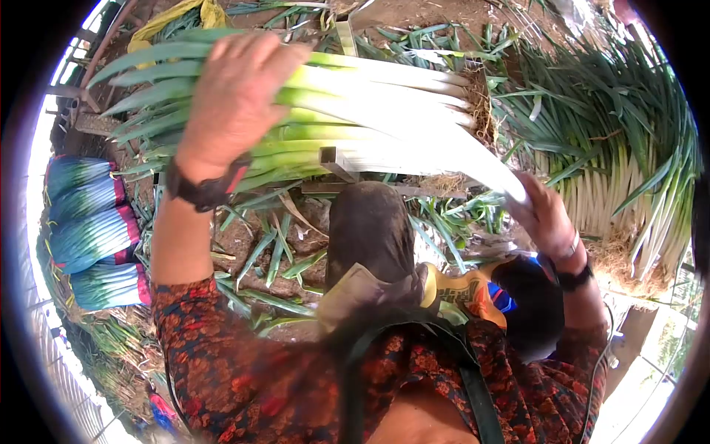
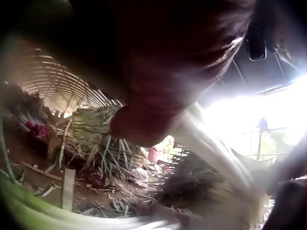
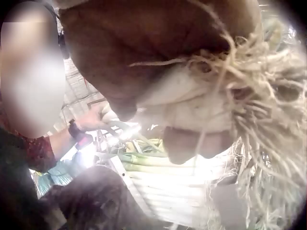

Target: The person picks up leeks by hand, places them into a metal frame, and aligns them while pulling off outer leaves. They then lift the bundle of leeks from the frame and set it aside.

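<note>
A long leek (image 1: 477, 157) stretches slantwise between my two hands, above a row of leeks (image 1: 310, 137) laid side by side on a metal frame (image 1: 342, 164). At its leafy end, my left hand (image 1: 238, 100) grips it over the green tops of the row. My right hand (image 1: 546, 214) holds the white root end, lower and to the right. In the right wrist view the fingers curl round the white base, and pale roots (image 3: 264, 105) hang out beyond them. The left wrist view shows the white shaft (image 2: 211, 139) running out from the left hand.
A large heap of leeks (image 1: 599, 148) lies at the right, roots toward me. Tied leek bundles (image 1: 92, 214) are stacked at the left. Loose leaves (image 1: 277, 255) litter the dirt floor. My knee (image 1: 370, 222) stands close before the frame; a yellow cloth (image 1: 177, 21) lies behind it.
</note>
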{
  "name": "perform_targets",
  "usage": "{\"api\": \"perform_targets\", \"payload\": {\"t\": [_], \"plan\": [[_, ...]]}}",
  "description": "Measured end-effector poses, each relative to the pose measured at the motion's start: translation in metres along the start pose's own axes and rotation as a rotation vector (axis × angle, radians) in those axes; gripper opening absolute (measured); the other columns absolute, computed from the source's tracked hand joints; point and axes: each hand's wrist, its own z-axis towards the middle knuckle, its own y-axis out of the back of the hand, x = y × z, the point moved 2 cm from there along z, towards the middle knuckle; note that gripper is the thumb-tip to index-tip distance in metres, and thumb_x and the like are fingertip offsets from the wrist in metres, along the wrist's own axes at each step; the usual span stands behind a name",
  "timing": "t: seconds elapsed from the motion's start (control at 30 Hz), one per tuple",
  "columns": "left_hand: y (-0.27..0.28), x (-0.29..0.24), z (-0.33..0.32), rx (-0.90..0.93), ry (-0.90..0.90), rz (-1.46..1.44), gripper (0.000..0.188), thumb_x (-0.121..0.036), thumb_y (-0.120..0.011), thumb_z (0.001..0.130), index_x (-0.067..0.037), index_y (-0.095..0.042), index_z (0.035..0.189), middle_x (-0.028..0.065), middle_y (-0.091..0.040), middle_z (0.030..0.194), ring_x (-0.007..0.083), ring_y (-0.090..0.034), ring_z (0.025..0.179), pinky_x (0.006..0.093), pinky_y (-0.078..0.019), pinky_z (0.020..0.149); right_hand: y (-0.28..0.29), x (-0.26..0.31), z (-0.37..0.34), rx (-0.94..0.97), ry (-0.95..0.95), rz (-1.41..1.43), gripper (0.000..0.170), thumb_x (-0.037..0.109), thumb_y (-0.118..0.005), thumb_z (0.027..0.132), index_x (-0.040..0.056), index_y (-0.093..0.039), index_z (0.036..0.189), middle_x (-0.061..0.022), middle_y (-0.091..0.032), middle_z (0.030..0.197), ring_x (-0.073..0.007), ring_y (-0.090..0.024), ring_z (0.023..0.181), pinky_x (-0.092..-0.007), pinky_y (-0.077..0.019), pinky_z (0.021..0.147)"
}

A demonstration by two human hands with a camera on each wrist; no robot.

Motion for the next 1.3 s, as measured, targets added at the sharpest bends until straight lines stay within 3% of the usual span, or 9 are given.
{"api": "perform_targets", "payload": {"t": [0.23,0.37,0.53,0.7,0.77,0.9,0.93,1.1,1.3], "plan": [[-0.044,0.07,0.004,0.224,0.269,0.113,0.064,-0.009,-0.078,0.064,-0.013,-0.056,0.123,0.008,-0.059,0.116,0.0288,-0.054,0.113,0.0397,-0.0376,0.099,-0.03,-0.037,0.174,-0.265,0.217,-0.315,0.038,0.031,-0.063,0.088,0.0071,-0.058,0.117,-0.0167,-0.065,0.102,-0.036,-0.062,0.095,-0.0429,-0.0505,0.083],[-0.16,0.097,-0.007,0.271,0.367,-0.476,0.046,-0.018,-0.07,0.081,-0.017,-0.056,0.124,0.0076,-0.058,0.124,0.03,-0.051,0.12,0.0428,-0.039,0.103,-0.065,-0.068,0.233,-0.183,-0.063,-0.723,0.041,0.034,-0.063,0.088,0.0116,-0.058,0.121,-0.011,-0.063,0.116,-0.0331,-0.055,0.116,-0.0477,-0.0432,0.094],[-0.239,0.117,-0.015,0.311,0.373,-0.388,0.029,-0.03,-0.06,0.09,-0.021,-0.06,0.117,0.0093,-0.058,0.114,0.0335,-0.054,0.112,0.0446,-0.0422,0.096,-0.068,-0.051,0.238,-0.108,-0.053,-0.886,0.02,0.029,-0.057,0.089,0.017,-0.07,0.099,-0.0051,-0.063,0.112,-0.029,-0.055,0.111,-0.0439,-0.0475,0.09],[-0.246,0.121,-0.008,0.443,0.451,-0.422,0.025,-0.035,-0.059,0.089,-0.023,-0.062,0.111,0.0067,-0.058,0.112,0.0318,-0.053,0.114,0.0559,-0.038,0.094,-0.077,-0.062,0.248,-0.114,-0.054,-0.657,0.022,0.022,-0.054,0.092,0.0106,-0.067,0.104,-0.0123,-0.062,0.108,-0.0308,-0.056,0.107,-0.0371,-0.0501,0.091],[-0.234,0.111,-0.012,0.428,0.43,-0.431,0.023,-0.028,-0.06,0.089,-0.016,-0.063,0.109,0.0107,-0.06,0.112,0.0324,-0.057,0.108,0.0457,-0.0428,0.094,-0.088,-0.08,0.25,-0.258,-0.129,-0.437,0.023,0.02,-0.055,0.092,0.0077,-0.065,0.108,-0.0156,-0.06,0.109,-0.0323,-0.055,0.109,-0.0399,-0.0489,0.094],[-0.228,0.101,-0.029,0.463,0.4,-0.524,0.022,-0.025,-0.061,0.089,-0.012,-0.064,0.107,0.0113,-0.061,0.112,0.0304,-0.059,0.106,0.0407,-0.0454,0.093,-0.073,-0.085,0.249,-0.007,-0.004,-0.371,0.032,0.021,-0.061,0.089,0.0054,-0.06,0.117,-0.0224,-0.057,0.112,-0.0399,-0.055,0.108,-0.0427,-0.0469,0.096],[-0.233,0.104,-0.032,0.503,0.467,-0.603,0.025,-0.036,-0.061,0.088,-0.021,-0.064,0.107,0.0076,-0.059,0.114,0.0318,-0.053,0.115,0.0574,-0.0358,0.096,-0.076,-0.098,0.25,-0.073,-0.027,-0.253,0.035,0.023,-0.063,0.088,0.0048,-0.059,0.117,-0.0232,-0.057,0.11,-0.0418,-0.055,0.105,-0.0434,-0.0464,0.095],[-0.251,0.118,-0.026,0.373,0.342,-0.546,0.029,-0.035,-0.065,0.085,-0.019,-0.065,0.109,0.0147,-0.058,0.104,0.0343,-0.055,0.101,0.0412,-0.0458,0.089,-0.083,-0.116,0.263,-0.096,0.03,-0.268,0.031,0.025,-0.063,0.088,0.0043,-0.059,0.112,-0.0241,-0.056,0.113,-0.0421,-0.054,0.108,-0.045,-0.0446,0.097],[-0.231,0.154,-0.019,0.502,0.529,-0.368,0.036,-0.036,-0.061,0.088,-0.011,-0.062,0.114,0.0164,-0.06,0.106,0.0328,-0.053,0.108,0.0397,-0.0421,0.095,-0.086,-0.113,0.262,-0.089,-0.074,-0.261,0.036,0.024,-0.063,0.089,0.004,-0.056,0.118,-0.0239,-0.054,0.119,-0.0426,-0.051,0.113,-0.0462,-0.0426,0.1]]}}
